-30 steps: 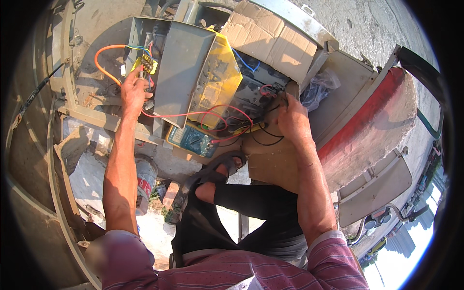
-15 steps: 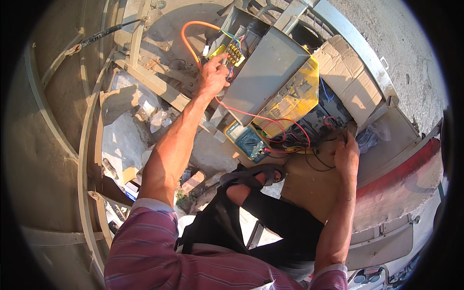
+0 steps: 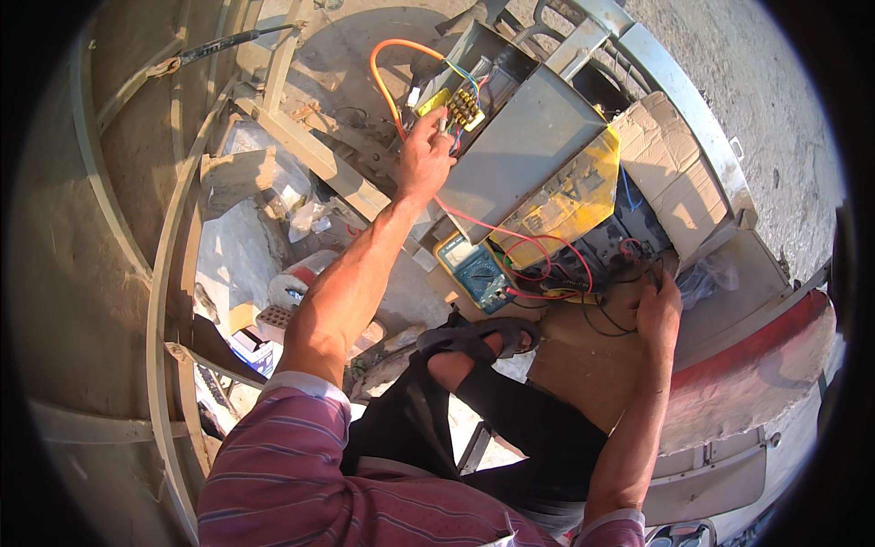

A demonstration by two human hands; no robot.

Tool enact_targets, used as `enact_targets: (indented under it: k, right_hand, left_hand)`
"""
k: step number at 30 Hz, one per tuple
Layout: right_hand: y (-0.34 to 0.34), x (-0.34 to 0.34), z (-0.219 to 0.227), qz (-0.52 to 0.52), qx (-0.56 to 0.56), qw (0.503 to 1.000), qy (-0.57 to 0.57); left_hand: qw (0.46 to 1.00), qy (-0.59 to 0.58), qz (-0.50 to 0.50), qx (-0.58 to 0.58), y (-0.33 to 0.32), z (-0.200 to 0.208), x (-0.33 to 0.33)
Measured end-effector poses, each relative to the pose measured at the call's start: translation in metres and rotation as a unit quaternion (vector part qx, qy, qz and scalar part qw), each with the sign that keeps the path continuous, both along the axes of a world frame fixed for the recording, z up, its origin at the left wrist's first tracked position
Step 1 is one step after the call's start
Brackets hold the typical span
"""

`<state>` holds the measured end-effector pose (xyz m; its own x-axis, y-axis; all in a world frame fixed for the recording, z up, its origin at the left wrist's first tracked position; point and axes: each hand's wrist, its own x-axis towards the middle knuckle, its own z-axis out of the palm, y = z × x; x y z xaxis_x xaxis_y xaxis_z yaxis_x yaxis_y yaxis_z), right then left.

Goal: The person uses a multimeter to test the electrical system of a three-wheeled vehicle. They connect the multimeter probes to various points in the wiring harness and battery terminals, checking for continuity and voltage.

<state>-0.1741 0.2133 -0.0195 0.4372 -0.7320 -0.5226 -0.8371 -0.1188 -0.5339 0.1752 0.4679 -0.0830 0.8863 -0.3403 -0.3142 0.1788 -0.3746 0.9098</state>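
"What is standing around the person?"

"At the far left, a tan panel (image 3: pixel 118 228) is rising behind pale frame rails (image 3: pixel 162 283), and sunlight is falling across the clutter."

"And moving rightward?"

"An orange cable (image 3: pixel 375 68) is arching over and ending in thin coloured wires beside a brassy terminal block (image 3: pixel 466 107). The left hand (image 3: pixel 427 159) is reaching up to that block's lower edge."

"How is it gripping?"

"Narrowly: thumb and fingers are pinching a slim grey piece (image 3: pixel 444 118), though its tip is too small to make out."

"Where is the meter?"

"The blue multimeter (image 3: pixel 475 276) is lying face up below a sloping grey metal panel (image 3: pixel 524 141), and a red lead (image 3: pixel 488 221) is looping close by. Next, a scuffed yellow panel (image 3: pixel 565 187) is leaning beside a dark casing (image 3: pixel 649 228)."

"What about the right hand (image 3: pixel 658 305)?"

"It is bending its fingers near that casing's lower edge; whether they are holding anything, one cannot tell."

"And beyond it?"

"A cardboard flap (image 3: pixel 672 150) is slanting above, a clear plastic bag (image 3: pixel 709 278) is lying just beside the hand, and a red panel (image 3: pixel 747 351) is curving away at the far right."
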Motion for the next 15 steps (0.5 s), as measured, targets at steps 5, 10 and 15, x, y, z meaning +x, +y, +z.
enact_targets:
  k: [5,10,15]
  right_hand:
    - [0.0,0.001,0.003,0.005,0.002,1.0,-0.006]
    - [0.001,0.005,0.008,-0.009,0.027,1.0,-0.006]
    - [0.0,0.005,0.007,-0.001,0.017,1.0,0.017]
  left_hand:
    - [1.0,-0.02,-0.023,-0.004,0.009,0.001,0.0]
    - [0.997,-0.013,-0.067,0.024,0.014,0.006,0.003]
    - [0.996,-0.004,-0.082,0.025,0.016,0.009,0.004]
